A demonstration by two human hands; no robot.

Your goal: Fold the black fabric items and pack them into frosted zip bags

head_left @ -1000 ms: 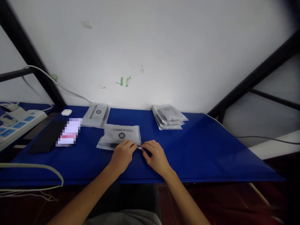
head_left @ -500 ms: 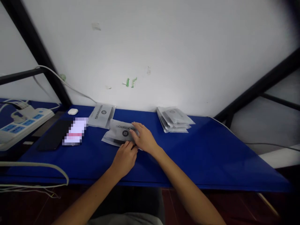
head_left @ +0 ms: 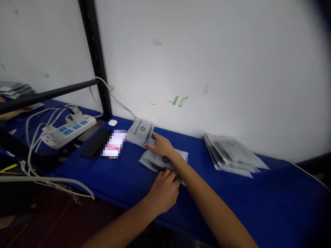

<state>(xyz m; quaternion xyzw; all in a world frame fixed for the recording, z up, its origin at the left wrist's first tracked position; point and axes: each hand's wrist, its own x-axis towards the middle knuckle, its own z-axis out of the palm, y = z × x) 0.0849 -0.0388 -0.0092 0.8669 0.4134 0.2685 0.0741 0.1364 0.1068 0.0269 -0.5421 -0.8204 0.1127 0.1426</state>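
Observation:
A frosted plastic bag with dark contents lies in front of me, partly hidden under my right forearm. My left hand has its fingers curled over the near edge of this bag, where a bit of something dark shows at the fingertips. My right hand reaches across it with thumb and index finger apart, at the right edge of a second frosted bag printed ROCKBROS. Whether the right fingertips touch that second bag I cannot tell.
A stack of similar frosted bags lies on the blue table to the right. At the left are a lit phone, a black flat object, a white earbud case, a power strip and cables. Another person's arm shows far left.
The view has swung left. My right hand has moved off the nearer bag's print to the second bag, its fingers spreading. My left hand stays at the nearer bag's edge.

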